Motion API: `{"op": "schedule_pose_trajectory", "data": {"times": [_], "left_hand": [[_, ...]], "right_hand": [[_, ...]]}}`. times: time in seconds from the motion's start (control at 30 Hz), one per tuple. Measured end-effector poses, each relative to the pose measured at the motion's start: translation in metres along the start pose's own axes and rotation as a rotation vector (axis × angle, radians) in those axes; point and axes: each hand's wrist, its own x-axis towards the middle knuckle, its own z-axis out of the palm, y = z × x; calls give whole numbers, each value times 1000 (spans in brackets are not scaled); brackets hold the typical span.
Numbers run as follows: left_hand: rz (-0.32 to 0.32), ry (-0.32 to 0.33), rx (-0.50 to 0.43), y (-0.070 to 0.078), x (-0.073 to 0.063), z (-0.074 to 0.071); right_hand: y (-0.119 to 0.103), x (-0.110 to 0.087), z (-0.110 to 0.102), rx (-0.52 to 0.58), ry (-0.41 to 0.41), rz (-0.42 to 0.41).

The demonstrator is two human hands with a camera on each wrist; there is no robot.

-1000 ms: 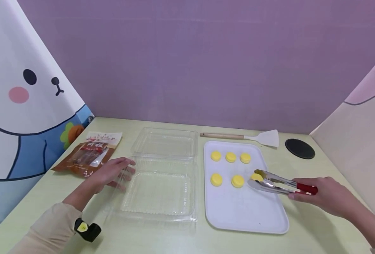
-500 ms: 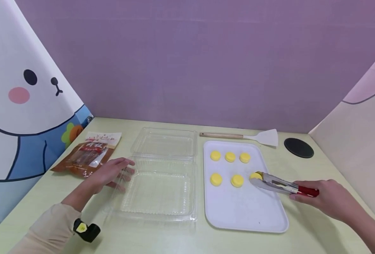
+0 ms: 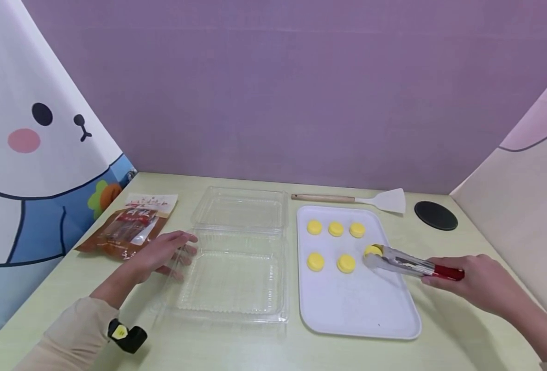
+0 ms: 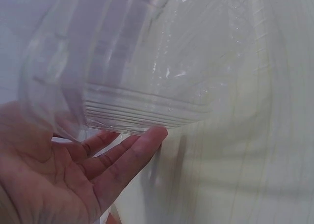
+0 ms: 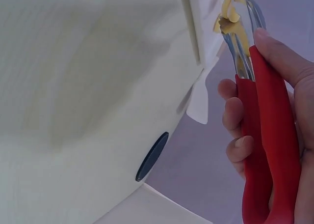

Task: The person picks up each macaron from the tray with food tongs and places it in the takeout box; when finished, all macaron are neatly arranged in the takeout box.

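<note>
My right hand (image 3: 473, 281) grips a pair of tongs (image 5: 260, 116) by their red handles, which are squeezed close together. The tong tips pinch a yellow macaron (image 3: 373, 251) over the right side of the white tray (image 3: 352, 314). Several other yellow macarons (image 3: 346, 264) sit on that tray in two rows. My left hand (image 3: 159, 255) rests against the left side of a clear plastic clamshell box (image 3: 232, 278), its fingers fairly straight along the wall in the left wrist view. The box lies with its lid (image 3: 241, 206) folded back; nothing is seen inside.
A spatula (image 3: 380, 201) with a wooden handle lies behind the tray. To its right is a black round coaster (image 3: 436, 215). A brown food packet (image 3: 130, 226) lies at the left, close to my left forearm. A purple backdrop (image 3: 273, 103) rises behind the table.
The tongs have narrowed around the yellow macaron at the right end of the front row, and it has shifted slightly upward in the view. My left hand stays at the box.
</note>
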Motion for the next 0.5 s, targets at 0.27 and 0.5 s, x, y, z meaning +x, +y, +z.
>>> {"op": "schedule_pose_trajectory", "data": {"times": [0.27,0.5], "left_hand": [[6,-10,5,-1,2,-2],[5,-6,2,-1,1,-2]], "right_hand": [[-15,18,-20,-37,12,-58],[-39,35,-34,-44,30,-131]]}}
